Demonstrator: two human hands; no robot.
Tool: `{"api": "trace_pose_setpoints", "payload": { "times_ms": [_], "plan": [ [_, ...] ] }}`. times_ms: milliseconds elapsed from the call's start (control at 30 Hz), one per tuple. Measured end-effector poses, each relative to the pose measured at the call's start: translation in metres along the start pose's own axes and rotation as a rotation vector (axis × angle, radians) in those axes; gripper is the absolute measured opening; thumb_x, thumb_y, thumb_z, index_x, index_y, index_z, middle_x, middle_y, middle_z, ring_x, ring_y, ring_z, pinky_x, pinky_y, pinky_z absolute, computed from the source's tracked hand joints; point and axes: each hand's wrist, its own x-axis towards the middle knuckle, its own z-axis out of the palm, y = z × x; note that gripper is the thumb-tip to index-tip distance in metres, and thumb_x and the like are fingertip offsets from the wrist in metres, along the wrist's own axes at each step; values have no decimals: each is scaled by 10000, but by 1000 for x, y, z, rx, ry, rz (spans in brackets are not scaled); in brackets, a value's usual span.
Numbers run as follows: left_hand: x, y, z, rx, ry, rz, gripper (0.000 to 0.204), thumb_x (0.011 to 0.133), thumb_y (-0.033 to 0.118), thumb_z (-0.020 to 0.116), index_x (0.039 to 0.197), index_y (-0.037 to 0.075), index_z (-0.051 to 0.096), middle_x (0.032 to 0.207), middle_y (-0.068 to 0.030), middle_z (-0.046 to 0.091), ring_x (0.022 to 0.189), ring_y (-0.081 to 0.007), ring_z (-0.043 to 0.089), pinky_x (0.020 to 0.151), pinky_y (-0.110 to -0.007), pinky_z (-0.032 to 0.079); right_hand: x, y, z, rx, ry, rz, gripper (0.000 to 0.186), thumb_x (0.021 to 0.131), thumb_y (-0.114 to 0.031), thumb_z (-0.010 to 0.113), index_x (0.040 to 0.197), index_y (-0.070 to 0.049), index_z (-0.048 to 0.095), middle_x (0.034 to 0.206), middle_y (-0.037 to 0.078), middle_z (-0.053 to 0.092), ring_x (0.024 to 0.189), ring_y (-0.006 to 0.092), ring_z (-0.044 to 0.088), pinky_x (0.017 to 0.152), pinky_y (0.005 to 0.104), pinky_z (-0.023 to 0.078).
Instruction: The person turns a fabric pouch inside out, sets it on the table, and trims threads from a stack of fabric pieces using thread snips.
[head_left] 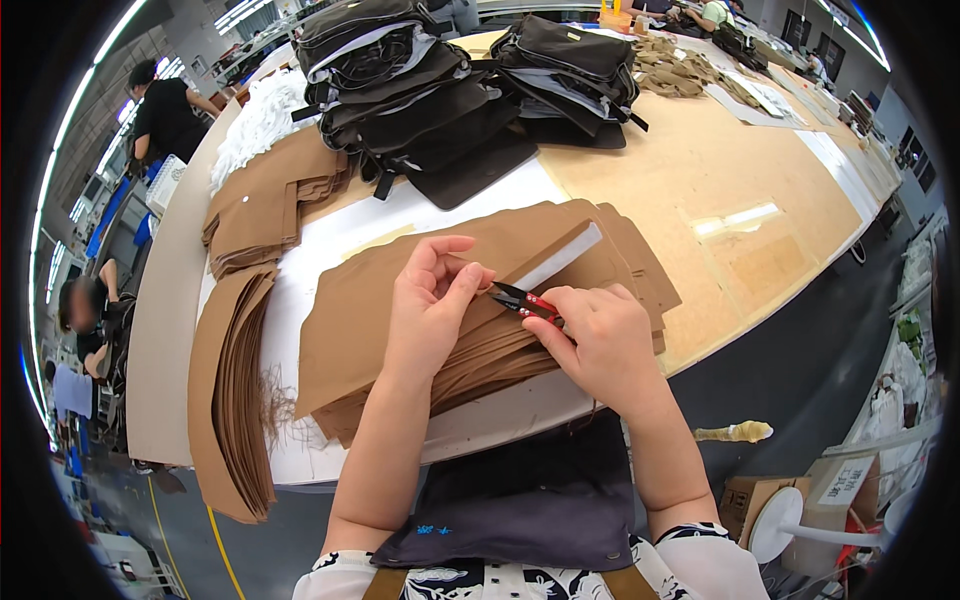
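In my right hand (605, 335) is a pair of thread snips (524, 302) with red and black handles, the blades pointing left. Just beyond the blade tips, the thumb and fingers of my left hand (432, 300) are pinched together. What they hold is too small to make out. Below both hands lies a thick stack of flat brown fabric pieces (365, 300). On its top piece, a white strip (560, 257) runs up to the right from near the pinched fingers.
Another brown fabric stack (232, 390) curves over the table's left edge, with loose thread ends (283, 410) beside it. More brown pieces (255, 205) lie behind. Black bags (420, 110) are piled at the back. A person (172, 110) stands at the far left.
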Motion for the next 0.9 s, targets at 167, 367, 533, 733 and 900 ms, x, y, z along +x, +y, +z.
{"api": "trace_pose_setpoints", "payload": {
  "times_ms": [167, 367, 533, 733, 900],
  "plan": [
    [-2, -2, -1, 12, 27, 46, 254, 1025, 58, 659, 1274, 22, 629, 959, -62, 737, 906, -103, 680, 837, -254, 524, -2, -1, 0, -68, 2, -20, 234, 921, -300, 783, 994, -92, 703, 815, 36, 727, 699, 263, 672, 695, 381, 471],
    [-3, -2, -3, -53, 15, 54, 262, 1021, 49, 660, 1279, 14, 634, 937, -52, 728, 884, -100, 667, 849, -256, 525, -2, -2, 0, -100, 38, -57, 237, 922, -309, 779, 989, -92, 710, 811, 36, 734, 696, 249, 679, 700, 370, 478],
    [-4, -1, -3, -74, 13, 51, 262, 1018, 38, 660, 1278, 13, 635, 927, -52, 723, 875, -102, 668, 855, -255, 528, 0, -5, 1, -121, 55, -79, 223, 942, -321, 754, 923, -109, 685, 767, 21, 699, 685, 223, 666, 689, 360, 468],
    [-4, -2, -3, -103, 1, 59, 268, 1016, 28, 659, 1282, 9, 630, 923, -54, 722, 869, -102, 670, 857, -254, 531, 0, -7, 2, -141, 75, -82, 240, 962, -330, 728, 858, -126, 658, 720, 6, 659, 678, 201, 651, 679, 353, 458],
    [-5, -2, -1, -108, -7, 50, 270, 1019, 29, 659, 1286, 7, 624, 923, -54, 721, 870, -99, 668, 854, -250, 531, -1, -7, 0, -150, 88, -89, 233, 960, -317, 730, 854, -123, 658, 714, 5, 651, 678, 201, 652, 680, 355, 459]
  ]
}}
